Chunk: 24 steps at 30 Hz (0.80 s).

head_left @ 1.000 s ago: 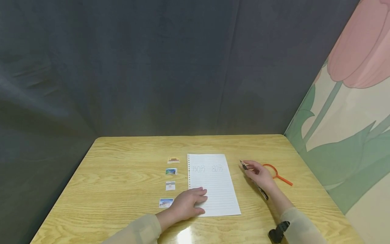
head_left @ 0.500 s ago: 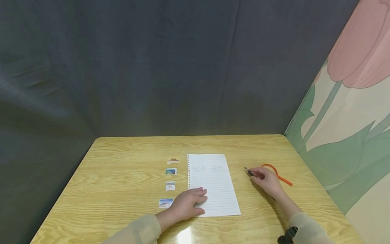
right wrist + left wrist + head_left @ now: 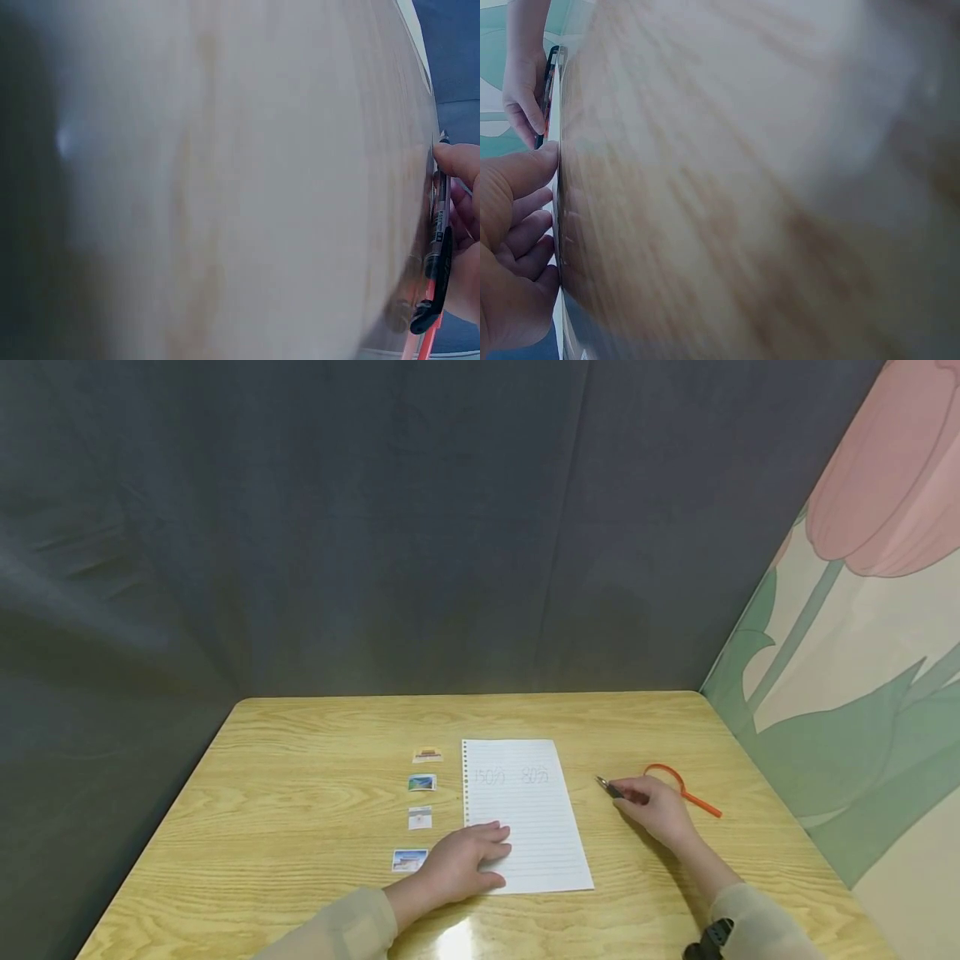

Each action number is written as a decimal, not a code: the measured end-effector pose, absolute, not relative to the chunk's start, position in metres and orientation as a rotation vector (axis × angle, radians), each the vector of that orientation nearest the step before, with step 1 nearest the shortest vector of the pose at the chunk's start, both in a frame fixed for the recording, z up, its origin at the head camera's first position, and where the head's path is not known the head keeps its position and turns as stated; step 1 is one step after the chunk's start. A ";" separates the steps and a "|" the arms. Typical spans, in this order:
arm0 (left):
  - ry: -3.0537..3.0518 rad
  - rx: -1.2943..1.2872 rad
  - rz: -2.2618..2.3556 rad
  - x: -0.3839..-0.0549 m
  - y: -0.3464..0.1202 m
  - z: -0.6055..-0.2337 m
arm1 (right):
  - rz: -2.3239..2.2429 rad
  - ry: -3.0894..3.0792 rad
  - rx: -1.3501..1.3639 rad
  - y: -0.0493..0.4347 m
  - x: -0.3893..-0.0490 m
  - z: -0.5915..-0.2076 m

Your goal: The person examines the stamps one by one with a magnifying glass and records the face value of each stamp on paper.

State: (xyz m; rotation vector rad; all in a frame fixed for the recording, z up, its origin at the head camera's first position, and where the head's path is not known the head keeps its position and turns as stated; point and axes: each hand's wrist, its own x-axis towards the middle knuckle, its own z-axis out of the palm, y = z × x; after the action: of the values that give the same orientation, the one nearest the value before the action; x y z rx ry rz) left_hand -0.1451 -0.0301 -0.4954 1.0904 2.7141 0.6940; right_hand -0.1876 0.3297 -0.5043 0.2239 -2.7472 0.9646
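Observation:
My left hand [image 3: 461, 862] rests on the lower left part of a lined, punched paper sheet [image 3: 536, 839], fingers fairly straight and slightly spread. Faint handwriting, which looks like 150 and 80 each followed by a character, crosses the sheet's upper part. To the right of the sheet, my right hand [image 3: 658, 812] pinches a pen [image 3: 615, 791] low over the table, tip pointing up and left, away from the paper. The right wrist view shows the pen's [image 3: 439, 221] clear barrel and black clip; in the head view its rear is hidden by the hand.
Several small picture stamps line the sheet's left side, including a green-blue stamp [image 3: 422, 782] and a bluish stamp [image 3: 408, 860] by the left wrist. An orange magnifying glass [image 3: 702, 804] lies right of my right hand. The wooden table [image 3: 300, 793] meets a dark curtain behind.
Over the first half second my right hand moved right and slightly nearer, carrying the pen away from the sheet. Since then it has barely shifted. My left hand and the paper stay put.

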 end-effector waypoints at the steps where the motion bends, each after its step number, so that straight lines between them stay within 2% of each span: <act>1: 2.715 1.093 0.695 -0.145 -0.030 -0.496 | 0.963 -2.747 0.222 0.329 -0.187 -0.504; 15: 2.725 1.103 0.706 -0.146 -0.030 -0.499 | 0.932 -2.741 0.237 0.327 -0.186 -0.503; 24: 2.727 1.105 0.697 -0.147 -0.029 -0.500 | 1.136 -2.683 0.240 0.339 -0.186 -0.503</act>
State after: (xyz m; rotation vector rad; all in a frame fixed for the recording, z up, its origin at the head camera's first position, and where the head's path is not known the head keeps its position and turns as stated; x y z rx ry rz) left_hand -0.1473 -0.0293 -0.5001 1.1049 2.7274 0.6970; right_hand -0.1860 0.3391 -0.5029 0.2397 -2.6829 1.1361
